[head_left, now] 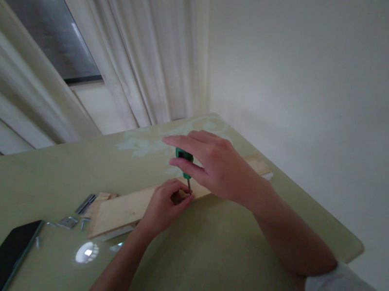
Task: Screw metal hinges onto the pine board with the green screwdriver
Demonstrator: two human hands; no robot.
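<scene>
My right hand (216, 166) grips a small green-handled screwdriver (183, 157), held upright with its tip on a pale wooden board (123, 210) lying on the green table (205, 262). My left hand (165, 204) rests on the board right at the tip, fingers pinched round something too small to make out, likely a screw. The board runs from left of centre to beyond my right hand.
A dark phone (5, 259) lies at the table's left. Metal hinges (68, 221) and loose screws sit by the board's left end. Curtains (149, 49) and a window are behind the table. The table's right edge drops to a pale floor.
</scene>
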